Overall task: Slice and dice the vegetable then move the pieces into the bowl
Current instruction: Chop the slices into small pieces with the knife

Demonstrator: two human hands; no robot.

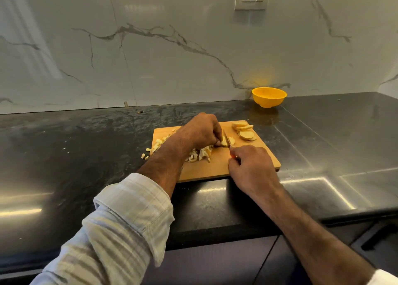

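Rolled-up striped sleeve (120,215) closest to the lens, left forearm running up and across onto the cutting board (206,170). Left hand (201,131) curled knuckles-up over a small stack of vegetable slices (225,141), fingertips tucked under and pinching it in place, probably so the knife (226,137) can ride just beside the knuckles without catching skin. Right hand (251,166) wrapped around the knife handle, fingers closed tight, a bit of orange handle peeking out near the thumb; blade angled away from the body and down into the stack. Looks like mid-dice, turning rounds into strips and cubes. Finished diced pieces (200,154) heaped under and left of the left wrist, and a few stray bits (145,154) already off the board's left edge onto the dark countertop (64,155), so pretty crowded on that side. Uncut round slices (244,131) fanned out at the far right corner of the board, waiting their turn, well out of the blade's path. Yellow bowl (269,97) parked back against the marble wall, well apart from the board, beyond its far right corner; can't tell if anything's in it yet. Plenty of open counter between board and bowl for a carry or a slide. Near edge of the board sitting close to the counter's front lip, so not much slack toward the body.
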